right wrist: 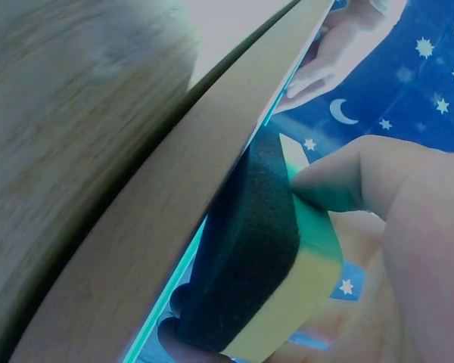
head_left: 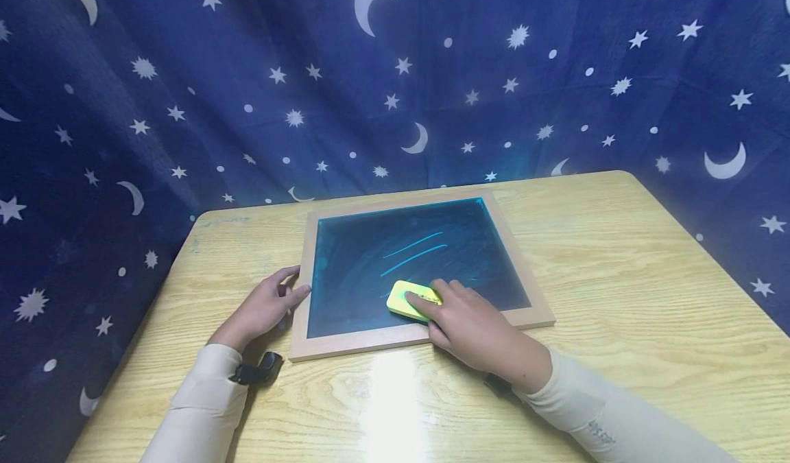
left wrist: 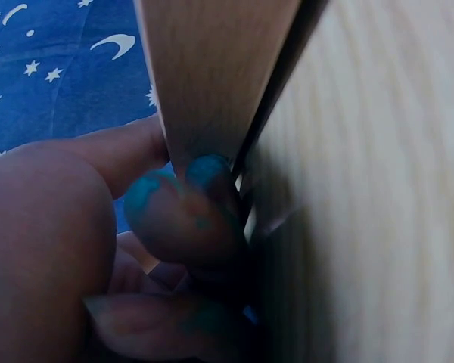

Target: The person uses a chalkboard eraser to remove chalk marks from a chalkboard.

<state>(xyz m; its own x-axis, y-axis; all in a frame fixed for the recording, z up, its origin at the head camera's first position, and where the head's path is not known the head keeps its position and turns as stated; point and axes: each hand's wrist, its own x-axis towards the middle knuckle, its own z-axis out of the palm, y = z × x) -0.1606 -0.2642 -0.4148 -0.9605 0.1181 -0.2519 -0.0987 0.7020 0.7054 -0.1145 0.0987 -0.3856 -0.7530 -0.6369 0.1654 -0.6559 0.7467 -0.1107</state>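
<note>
A chalkboard [head_left: 352, 264] in a light wooden frame lies on the table. Two blue chalk lines [head_left: 412, 260] slant across its middle, with a fainter trace below them. My right hand [head_left: 475, 327] holds a yellow chalkboard eraser [head_left: 400, 301] near the board's lower edge. In the right wrist view the eraser's dark pad [right wrist: 250, 234] faces the board, and the thumb presses on its yellow back. At the left side of the frame [left wrist: 212, 68], my left hand [head_left: 265, 306] pinches the edge, thumb on top. Blue chalk stains the left fingertips [left wrist: 147, 200].
The wooden table [head_left: 617, 278] extends around the board, with blue smudges [head_left: 225, 221] at its far left corner. A dark blue curtain [head_left: 333, 51] with moons and stars hangs behind and beside it. A black strap [head_left: 259, 370] sits on the left wrist.
</note>
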